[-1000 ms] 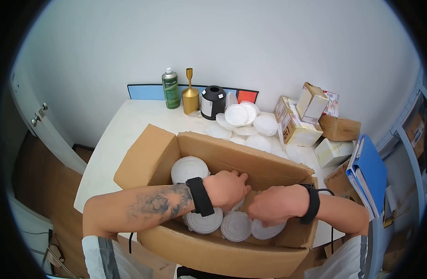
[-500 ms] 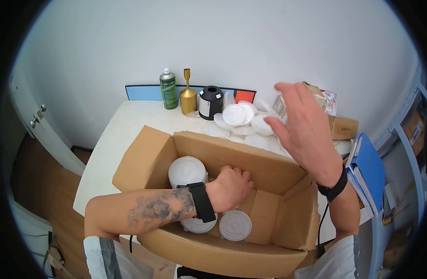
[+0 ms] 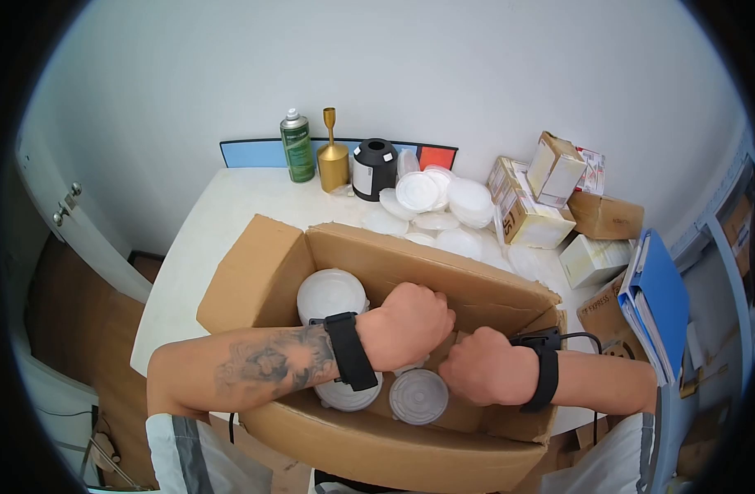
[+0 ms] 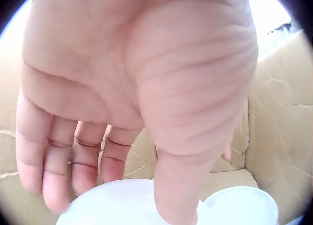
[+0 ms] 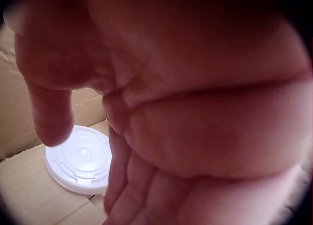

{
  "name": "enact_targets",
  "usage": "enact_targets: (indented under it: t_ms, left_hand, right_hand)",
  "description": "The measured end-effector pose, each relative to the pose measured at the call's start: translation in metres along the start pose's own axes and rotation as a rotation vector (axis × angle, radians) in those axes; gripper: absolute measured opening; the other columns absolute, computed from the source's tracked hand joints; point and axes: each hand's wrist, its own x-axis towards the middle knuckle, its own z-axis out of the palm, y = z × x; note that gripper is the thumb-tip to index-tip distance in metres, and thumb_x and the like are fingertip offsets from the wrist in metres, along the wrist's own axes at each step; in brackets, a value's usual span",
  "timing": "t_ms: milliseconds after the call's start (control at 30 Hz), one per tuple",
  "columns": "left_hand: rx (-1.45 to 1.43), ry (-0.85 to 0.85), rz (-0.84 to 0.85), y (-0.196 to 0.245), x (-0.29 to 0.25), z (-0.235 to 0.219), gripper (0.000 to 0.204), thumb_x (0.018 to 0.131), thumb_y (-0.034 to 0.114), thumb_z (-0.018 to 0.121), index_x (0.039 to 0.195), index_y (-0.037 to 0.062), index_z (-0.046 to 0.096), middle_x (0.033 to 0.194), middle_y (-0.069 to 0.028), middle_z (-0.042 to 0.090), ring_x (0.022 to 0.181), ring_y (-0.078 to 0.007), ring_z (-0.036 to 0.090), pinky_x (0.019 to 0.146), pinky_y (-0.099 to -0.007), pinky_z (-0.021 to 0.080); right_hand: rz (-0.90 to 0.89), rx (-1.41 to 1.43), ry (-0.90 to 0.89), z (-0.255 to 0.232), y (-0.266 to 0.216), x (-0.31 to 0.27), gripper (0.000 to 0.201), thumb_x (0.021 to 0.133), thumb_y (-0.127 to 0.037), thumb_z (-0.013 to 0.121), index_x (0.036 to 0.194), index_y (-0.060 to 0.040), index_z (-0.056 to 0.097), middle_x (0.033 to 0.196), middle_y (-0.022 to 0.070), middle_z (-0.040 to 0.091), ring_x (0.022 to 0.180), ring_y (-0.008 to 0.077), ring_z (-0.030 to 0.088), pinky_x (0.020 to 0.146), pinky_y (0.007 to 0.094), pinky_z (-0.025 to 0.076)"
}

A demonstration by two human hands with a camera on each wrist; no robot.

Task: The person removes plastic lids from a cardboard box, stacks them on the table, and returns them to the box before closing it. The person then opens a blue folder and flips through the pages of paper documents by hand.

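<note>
Inside the cardboard box (image 3: 394, 449), my left hand (image 3: 406, 327) reaches down at the middle. In the left wrist view, that hand (image 4: 137, 83) has its thumb and fingers around a white round lid (image 4: 120, 200). My right hand (image 3: 490, 366) is lowered in the box beside a white lidded tub (image 3: 418, 396). From the right wrist, the hand (image 5: 171, 102) has its thumb and fingers apart, with a white round lid (image 5: 80, 159) below them; contact cannot be told. Other white tubs stand at the box's left, one behind my left wrist (image 3: 331, 296) and one in front (image 3: 350, 393).
Behind the box, white lids (image 3: 417, 191) lie piled on the white table (image 3: 192, 239). A green spray can (image 3: 297, 148), gold holder (image 3: 333, 165) and black container (image 3: 374, 170) stand along the back. Small boxes (image 3: 529, 214) and a blue folder (image 3: 659, 288) are at the right.
My right hand rose out of the box to the back right, then came back down into it. The rightmost white lid is gone from its place in the box. My left hand stayed inside.
</note>
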Motion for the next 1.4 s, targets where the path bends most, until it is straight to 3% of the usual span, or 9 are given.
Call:
enact_targets:
  t_ms: [300,433,633,700,767,833,867,933,1400]
  left_hand:
    - [-0.153,-0.286,0.024,-0.016,-0.008,-0.062,0.025,0.076,0.025,0.085,0.088,0.0061,0.074,0.077,-0.0120,0.069,0.076,-0.0287,0.072,0.065,-0.0397,0.057]
    - [-0.440,-0.194,0.001,-0.041,-0.009,-0.107,0.025,0.079,0.024,0.085,0.085,0.0051,0.071,0.068,-0.0108,0.065,0.071,-0.0301,0.070,0.065,-0.0404,0.056]
    - [-0.678,0.710,-0.491,-0.053,0.008,-0.102,0.037,0.087,0.026,0.081,0.102,-0.0036,0.064,0.084,-0.0157,0.067,0.072,-0.0385,0.068,0.067,-0.0431,0.056]
    - [-0.100,0.886,-0.387,-0.060,0.010,-0.079,0.044,0.088,0.024,0.081,0.116,-0.0035,0.061,0.091,-0.0139,0.067,0.072,-0.0328,0.068,0.068,-0.0399,0.056]
    - [-0.176,0.774,-0.392,-0.052,0.007,-0.088,0.040,0.087,0.024,0.081,0.111,-0.0018,0.063,0.098,-0.0153,0.068,0.079,-0.0349,0.069,0.072,-0.0412,0.056]
    - [-0.395,0.205,-0.280,-0.043,0.004,-0.101,0.035,0.087,0.021,0.080,0.110,-0.0003,0.065,0.108,-0.0174,0.068,0.087,-0.0371,0.070,0.076,-0.0447,0.057]
    - [-0.396,0.206,-0.278,-0.039,0.005,-0.098,0.035,0.087,0.021,0.080,0.110,-0.0003,0.065,0.108,-0.0174,0.068,0.087,-0.0371,0.070,0.076,-0.0447,0.057]
    - [-0.479,-0.150,0.022,-0.029,0.004,-0.083,0.029,0.087,0.019,0.079,0.108,0.0016,0.067,0.113,-0.0177,0.067,0.092,-0.0365,0.071,0.074,-0.0458,0.057]
    - [-0.217,-0.242,0.029,-0.015,0.000,0.000,0.027,0.089,0.017,0.069,0.112,0.0038,0.072,0.108,-0.0211,0.069,0.095,-0.0378,0.074,0.076,-0.0455,0.060]
  right_hand:
    - [-0.204,0.125,-0.012,0.031,-0.012,0.030,0.033,0.094,-0.021,0.064,0.115,0.0045,0.062,0.099,0.0193,0.077,0.093,0.0361,0.076,0.075,0.0468,0.061]
    - [-0.229,0.261,0.166,0.038,-0.012,0.032,0.039,0.090,-0.017,0.067,0.118,0.0085,0.059,0.093,0.0218,0.075,0.087,0.0369,0.076,0.070,0.0474,0.060]
    - [-0.271,0.355,0.178,0.041,-0.013,0.034,0.041,0.089,-0.017,0.070,0.117,0.0090,0.055,0.087,0.0226,0.074,0.083,0.0398,0.075,0.067,0.0487,0.059]
    - [-0.277,0.354,0.181,0.039,-0.012,0.035,0.044,0.091,-0.023,0.072,0.118,0.0065,0.053,0.087,0.0221,0.073,0.084,0.0415,0.074,0.069,0.0500,0.060]
    - [-0.296,0.365,0.214,0.035,-0.012,0.033,0.048,0.090,-0.024,0.074,0.119,0.0069,0.052,0.092,0.0257,0.072,0.086,0.0434,0.073,0.071,0.0506,0.059]
    - [-0.296,0.392,0.206,0.036,-0.014,0.036,0.047,0.090,-0.023,0.074,0.119,0.0070,0.052,0.096,0.0273,0.071,0.088,0.0440,0.073,0.072,0.0507,0.059]
    - [-0.295,0.414,0.197,0.036,-0.014,0.036,0.047,0.091,-0.023,0.074,0.119,0.0071,0.052,0.099,0.0289,0.070,0.089,0.0447,0.073,0.073,0.0508,0.059]
    - [-0.285,0.420,0.230,0.035,-0.014,0.034,0.040,0.088,-0.015,0.072,0.117,0.0070,0.055,0.099,0.0265,0.071,0.092,0.0416,0.073,0.075,0.0489,0.059]
    - [-0.291,0.402,0.351,0.012,-0.021,0.024,0.023,0.082,-0.006,0.071,0.102,0.0050,0.064,0.088,0.0238,0.073,0.086,0.0388,0.075,0.072,0.0479,0.060]
